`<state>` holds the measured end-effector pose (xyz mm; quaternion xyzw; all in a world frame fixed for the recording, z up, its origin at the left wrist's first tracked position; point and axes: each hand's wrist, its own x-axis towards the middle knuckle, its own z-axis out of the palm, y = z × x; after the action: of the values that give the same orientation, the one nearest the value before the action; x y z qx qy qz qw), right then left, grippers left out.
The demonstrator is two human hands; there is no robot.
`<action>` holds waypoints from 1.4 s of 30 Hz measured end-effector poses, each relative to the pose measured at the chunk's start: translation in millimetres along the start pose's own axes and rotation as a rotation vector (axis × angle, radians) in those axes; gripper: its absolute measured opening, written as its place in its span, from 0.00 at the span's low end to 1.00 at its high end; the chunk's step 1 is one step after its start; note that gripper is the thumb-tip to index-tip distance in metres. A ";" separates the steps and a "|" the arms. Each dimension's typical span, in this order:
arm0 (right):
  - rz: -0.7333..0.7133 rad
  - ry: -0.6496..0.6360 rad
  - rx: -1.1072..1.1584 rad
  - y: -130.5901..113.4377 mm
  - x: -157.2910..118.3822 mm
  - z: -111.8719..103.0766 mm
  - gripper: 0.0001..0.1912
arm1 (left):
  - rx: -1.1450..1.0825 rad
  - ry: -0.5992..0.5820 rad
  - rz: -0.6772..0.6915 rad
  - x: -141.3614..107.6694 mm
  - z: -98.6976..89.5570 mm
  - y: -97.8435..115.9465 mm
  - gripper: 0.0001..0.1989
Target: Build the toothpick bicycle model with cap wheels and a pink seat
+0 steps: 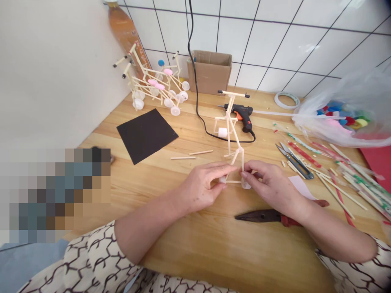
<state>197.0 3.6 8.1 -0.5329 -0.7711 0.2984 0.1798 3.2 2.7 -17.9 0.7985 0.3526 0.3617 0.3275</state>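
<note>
The left hand [200, 185] and right hand [270, 183] pinch a pale wooden-stick tricycle model [239, 150] by its near wheeled corners (sensible: it looks light, stiff, probably fragile at joints).

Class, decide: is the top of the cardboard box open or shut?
Open: the top of the cardboard box is uncovered, and its inside shows beyond the front edge.

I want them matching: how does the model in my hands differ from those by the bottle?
The rear models show pink discs; the stick model shows none.
Your left hand and right hand hold the stick model; the rear models stand unheld.
Both have pale sticks and dark-tipped bars.
</note>
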 end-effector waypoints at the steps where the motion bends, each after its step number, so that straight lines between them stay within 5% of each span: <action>1: 0.002 -0.001 0.001 -0.1 0.1 0.0 0.08 | 0.003 0.000 0.002 0.1 -0.1 0.0 0.21; 42: 0.020 -0.004 0.019 -3.1 -0.4 -0.9 0.10 | 0.012 -0.009 -0.020 0.5 -1.1 -0.2 0.21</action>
<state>195.5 2.8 10.9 -0.5384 -0.7630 0.3087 0.1805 2.5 3.5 -17.4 0.7985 0.3611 0.3527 0.3279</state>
